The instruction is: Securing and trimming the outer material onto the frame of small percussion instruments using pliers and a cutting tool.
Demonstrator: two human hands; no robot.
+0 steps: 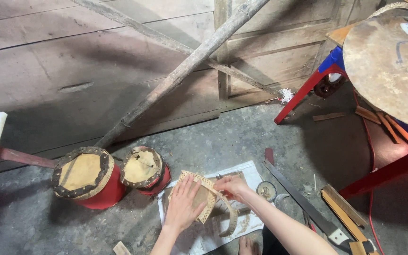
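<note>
On the concrete floor, seen from the head camera, the person works over a sheet of white paper (249, 171) spread just beside two small red drums (87, 178).

The left hand (183, 204) lies flat, fingers spread, pressing down a tan hide piece (203, 196) with a punched, lace-like edge; it pins rather than clasps. The right hand (231, 185) pinches the top edge of the same piece between thumb and fingertips, closed lightly on it. A curved strip (232, 221) of the same studded edging arcs down from that hand toward the person's foot.

The hide looks thin, light and stiff enough to hold a curve, yet bendable; its perforated border would likely tear if pulled hard, so the solid middle or a broad stretch of edge seems the safer place to hold.

Both drums have yellowish skins ringed by dark studded bands over red bodies. A long dark metal blade (298, 196) lies to the right, near a small round tin (266, 190). Rough wooden poles (185, 71) lean against a plank wall, and a red-legged stool (308, 89) stands nearby.
</note>
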